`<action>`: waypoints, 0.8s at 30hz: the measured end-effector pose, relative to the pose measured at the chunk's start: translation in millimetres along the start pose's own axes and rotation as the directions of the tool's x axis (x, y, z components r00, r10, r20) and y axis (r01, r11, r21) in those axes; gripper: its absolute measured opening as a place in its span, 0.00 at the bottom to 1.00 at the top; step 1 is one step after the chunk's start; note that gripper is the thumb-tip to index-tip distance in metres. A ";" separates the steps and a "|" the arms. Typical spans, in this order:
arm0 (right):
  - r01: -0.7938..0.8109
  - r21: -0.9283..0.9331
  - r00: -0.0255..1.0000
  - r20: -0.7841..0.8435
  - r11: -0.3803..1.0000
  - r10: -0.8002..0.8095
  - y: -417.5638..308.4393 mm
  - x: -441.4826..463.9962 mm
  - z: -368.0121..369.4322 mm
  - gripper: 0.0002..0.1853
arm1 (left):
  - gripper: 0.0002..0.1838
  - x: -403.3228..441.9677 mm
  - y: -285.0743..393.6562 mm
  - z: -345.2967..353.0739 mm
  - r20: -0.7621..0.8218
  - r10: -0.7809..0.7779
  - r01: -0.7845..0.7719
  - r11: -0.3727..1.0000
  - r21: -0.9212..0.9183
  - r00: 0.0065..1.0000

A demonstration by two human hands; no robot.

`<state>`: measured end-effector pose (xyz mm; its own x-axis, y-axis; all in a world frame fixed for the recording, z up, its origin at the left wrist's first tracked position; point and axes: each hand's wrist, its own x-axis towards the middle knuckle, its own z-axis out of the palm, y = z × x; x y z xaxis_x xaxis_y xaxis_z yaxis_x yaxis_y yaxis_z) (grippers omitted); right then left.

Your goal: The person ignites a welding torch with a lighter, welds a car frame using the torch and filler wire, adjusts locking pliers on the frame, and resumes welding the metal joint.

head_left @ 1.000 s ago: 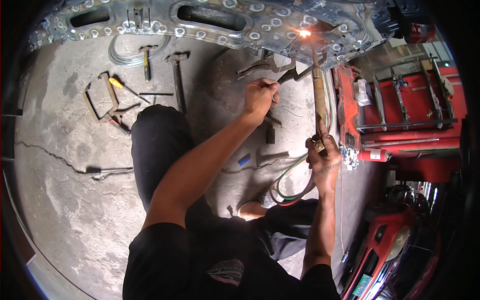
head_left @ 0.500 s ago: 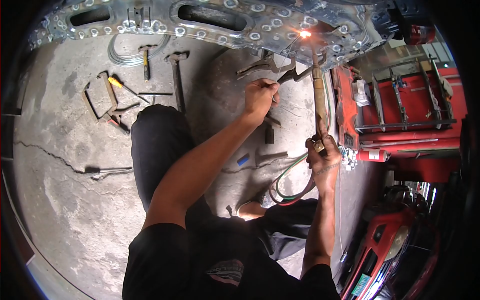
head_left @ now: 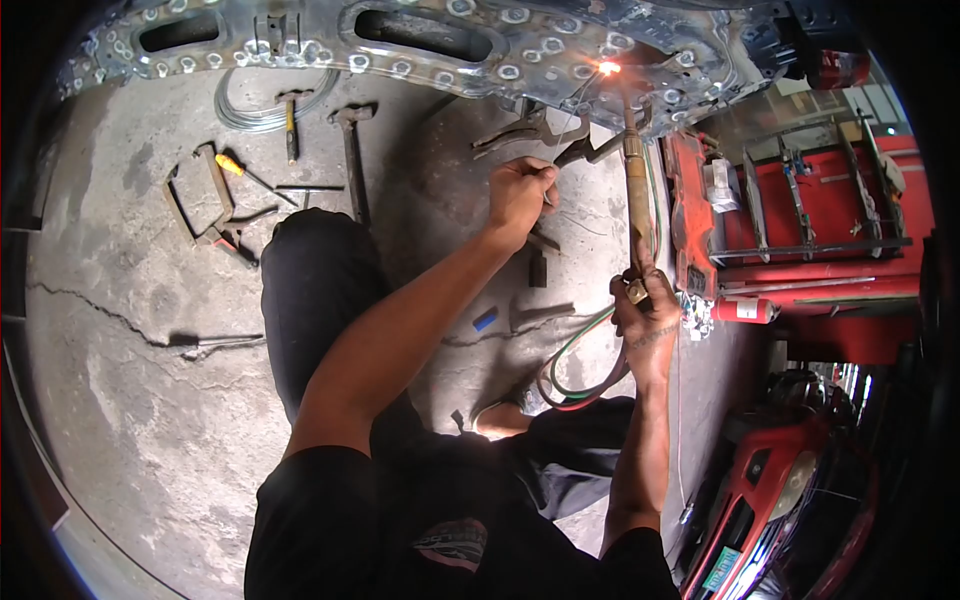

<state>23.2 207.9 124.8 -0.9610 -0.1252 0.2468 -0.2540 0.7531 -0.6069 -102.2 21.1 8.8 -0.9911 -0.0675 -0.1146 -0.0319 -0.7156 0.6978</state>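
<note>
A grey metal panel point(head_left: 450, 62) with many round weld marks and long slots spans the top of the view. On its right part glows a bright orange spot point(head_left: 608, 68). My right hand point(head_left: 648, 315) is wrapped round the lower end of a brass torch point(head_left: 637, 185), whose tip points up at the glow. My left hand point(head_left: 522, 200) pinches a thin wire point(head_left: 572, 122) that runs up toward the same spot. Red and green hoses point(head_left: 570, 395) loop below the torch.
Hammers point(head_left: 352, 165), an orange-handled screwdriver point(head_left: 240, 168), clamps point(head_left: 222, 195) and a wire coil point(head_left: 240, 118) lie on the concrete floor at the left. Red shelving point(head_left: 830, 200) and an extinguisher point(head_left: 745, 310) stand right. A red car bumper point(head_left: 765, 480) is at lower right.
</note>
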 end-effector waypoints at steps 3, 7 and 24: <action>0.015 -0.006 1.000 -0.003 1.000 -0.015 1.6 0.4 0.5 0.33 | 0.06 0.5 0.0 -0.4 -0.001 -0.003 0.003 1.000 0.018 1.000; 0.040 -0.021 0.999 -0.005 0.999 -0.040 5.2 0.6 0.7 0.34 | 0.05 -0.4 0.9 1.4 -0.017 0.005 -0.005 1.000 -0.005 1.000; -0.105 0.116 0.994 0.030 0.988 0.102 -2.6 -1.6 0.4 0.38 | 0.06 0.9 -0.2 -0.8 -0.004 0.010 -0.010 1.000 0.011 1.000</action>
<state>25.3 205.9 125.7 -0.9847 -0.0674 0.1605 -0.1629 0.6819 -0.7131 -102.9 20.7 8.0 -0.9908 -0.0775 -0.1110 -0.0237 -0.7075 0.7063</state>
